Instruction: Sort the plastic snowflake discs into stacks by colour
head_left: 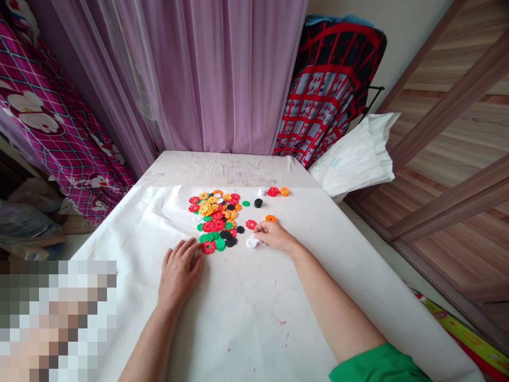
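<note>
A pile of flower-shaped plastic discs (214,225) in red, orange, green, black and white lies mid-table. My left hand (180,271) rests flat on the cloth with fingers stretched out, fingertips beside the pile's near left edge and close to a red disc (208,248). To the right of the pile, my right hand (275,236) pinches at a white flower-shaped disc (252,242); whether several are stacked there I cannot tell. Just beyond its fingers are a single red disc (251,224) and an orange disc (271,218), partly behind the hand.
Farther back stand small groups of white discs (261,191), red discs (273,191), orange discs (284,191) and black discs (258,202). A lone green disc (245,203) lies nearby. A white bag (356,156) leans at the table's right edge; purple curtains (222,79) hang behind.
</note>
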A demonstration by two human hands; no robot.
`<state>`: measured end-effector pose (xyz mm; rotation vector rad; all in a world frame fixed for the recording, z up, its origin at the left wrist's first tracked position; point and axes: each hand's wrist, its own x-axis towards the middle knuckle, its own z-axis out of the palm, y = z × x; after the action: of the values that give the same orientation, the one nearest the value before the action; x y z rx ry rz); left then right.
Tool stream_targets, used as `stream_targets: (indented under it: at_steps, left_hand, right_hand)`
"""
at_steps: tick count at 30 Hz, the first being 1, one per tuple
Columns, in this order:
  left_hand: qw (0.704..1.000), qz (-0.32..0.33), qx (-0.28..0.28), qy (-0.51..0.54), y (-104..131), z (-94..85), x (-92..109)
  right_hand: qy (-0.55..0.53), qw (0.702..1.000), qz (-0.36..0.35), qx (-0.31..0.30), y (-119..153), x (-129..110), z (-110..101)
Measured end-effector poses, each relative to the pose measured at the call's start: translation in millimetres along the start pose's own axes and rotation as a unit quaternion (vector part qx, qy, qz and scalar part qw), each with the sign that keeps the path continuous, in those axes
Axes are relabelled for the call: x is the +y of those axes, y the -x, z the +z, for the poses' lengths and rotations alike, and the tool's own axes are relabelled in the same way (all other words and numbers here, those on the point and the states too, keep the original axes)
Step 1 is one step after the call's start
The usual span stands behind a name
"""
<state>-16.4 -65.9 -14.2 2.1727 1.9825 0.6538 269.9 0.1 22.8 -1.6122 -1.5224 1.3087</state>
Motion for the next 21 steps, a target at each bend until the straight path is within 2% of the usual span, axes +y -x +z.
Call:
stream_targets:
  at_steps: [6, 9, 13, 17, 21]
  left_hand:
    - [1.0, 0.006, 0.002, -0.004, 0.7, 1.0, -1.8]
    - [1.0, 0.005, -0.001, -0.004, 0.8, 0.6, -2.0]
    - [1.0, 0.001, 0.002, -0.003, 0.2, 0.4, -1.8]
    - [1.0, 0.002, -0.004, -0.001, 0.1, 0.7, -1.7]
    - [1.0, 0.0, -0.003, -0.004, 0.4, -0.3, -0.7]
  right_hand:
    - [0.014, 1.0, -0.022, 0.001, -6.2, 10.4, 11.1]
    - [0.071, 0.997, -0.03, 0.018, -6.1, 10.5, 9.9]
    - [0.164, 0.985, -0.033, 0.046, 7.3, 6.1, 4.2]
    - [0.236, 0.966, -0.108, 0.011, 24.1, 3.9, 5.0]
    - [0.291, 0.946, -0.145, 0.019, 23.3, 6.1, 13.5]
